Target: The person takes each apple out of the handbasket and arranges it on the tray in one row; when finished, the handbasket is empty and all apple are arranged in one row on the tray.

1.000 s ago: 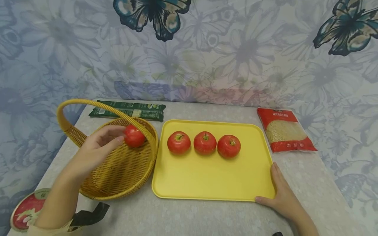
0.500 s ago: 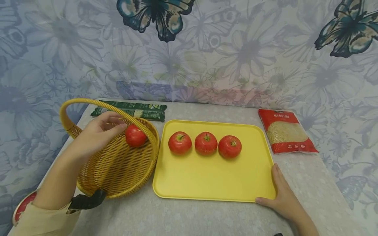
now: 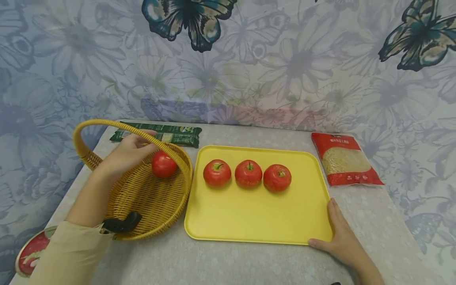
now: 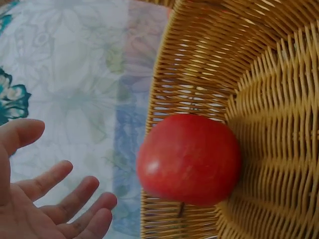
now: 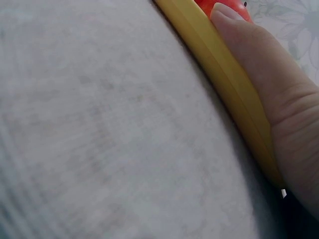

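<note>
A yellow wicker basket (image 3: pixel 153 206) with a tall arched handle has one red tomato (image 3: pixel 164 164) lying at its far right side. My left hand (image 3: pixel 129 154) is over the basket's far left part, its fingertips behind the handle. In the left wrist view the left hand (image 4: pixel 60 209) has its fingers spread with nothing in them, apart from the tomato (image 4: pixel 189 159). My right hand (image 3: pixel 340 235) rests at the near right corner of the yellow tray (image 3: pixel 249 221), fingers extended along its side. The right thumb (image 5: pixel 259 64) lies against the tray's front rim in the right wrist view.
Three tomatoes stand in a row on the tray, the middle tomato (image 3: pixel 248 174) among them. A green packet (image 3: pixel 178 136) lies behind the basket. A red packet (image 3: pixel 345 158) is at the back right. A round red item (image 3: pixel 33 255) shows beside the left sleeve.
My left hand has moved away and slightly right over the basket, its fingertips passing behind the handle. The tomato in the basket and my right hand hold their places.
</note>
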Tool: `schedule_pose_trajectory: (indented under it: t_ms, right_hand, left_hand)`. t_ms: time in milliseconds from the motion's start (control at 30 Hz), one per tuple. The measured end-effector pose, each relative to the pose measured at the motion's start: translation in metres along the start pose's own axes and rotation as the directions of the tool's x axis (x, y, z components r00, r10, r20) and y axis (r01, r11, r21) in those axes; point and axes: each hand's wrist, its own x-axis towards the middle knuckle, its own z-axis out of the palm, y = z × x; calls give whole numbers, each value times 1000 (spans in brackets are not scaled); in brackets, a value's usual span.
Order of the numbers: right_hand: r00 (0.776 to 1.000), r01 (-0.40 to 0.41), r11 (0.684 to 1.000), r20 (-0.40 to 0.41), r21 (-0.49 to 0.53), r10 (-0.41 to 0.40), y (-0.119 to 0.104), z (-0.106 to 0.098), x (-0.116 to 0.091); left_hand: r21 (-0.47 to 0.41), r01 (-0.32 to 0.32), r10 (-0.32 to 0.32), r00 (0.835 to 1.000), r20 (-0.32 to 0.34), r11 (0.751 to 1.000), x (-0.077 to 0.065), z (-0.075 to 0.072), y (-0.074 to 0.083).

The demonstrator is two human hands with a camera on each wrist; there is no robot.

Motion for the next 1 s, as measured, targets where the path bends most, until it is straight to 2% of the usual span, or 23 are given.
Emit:
schedule_pose_trajectory:
  t_ms: [267, 367, 500, 633, 800, 1000]
  right_hand:
    - [1000, 0, 1000, -4, -5, 0, 0, 1, 0]
    - [1000, 5, 1000, -6, -2, -5, 0, 1, 0]
    - [1000, 5, 1000, -9, -3, -5, -1, 0, -1]
    - [1000, 7, 1000, -9, -4, -7, -1, 0, -1]
    - [1000, 9, 1000, -8, 0, -9, -1, 0, -2]
    - [1000, 14, 1000, -13, -7, -14, -1, 0, -2]
  left_hand:
    - [76, 85, -88, 995, 40, 993, 14, 4, -23]
    - [130, 75, -82, 995, 49, 989, 18, 7, -30]
    - [147, 91, -101, 993, 63, 985, 21, 15, -35]
    - [146, 143, -152, 987, 53, 979, 22, 21, -37]
    - [166, 176, -188, 981, 53, 970, 23, 24, -42]
    - [146, 199, -212, 974, 75, 969, 25, 25, -47]
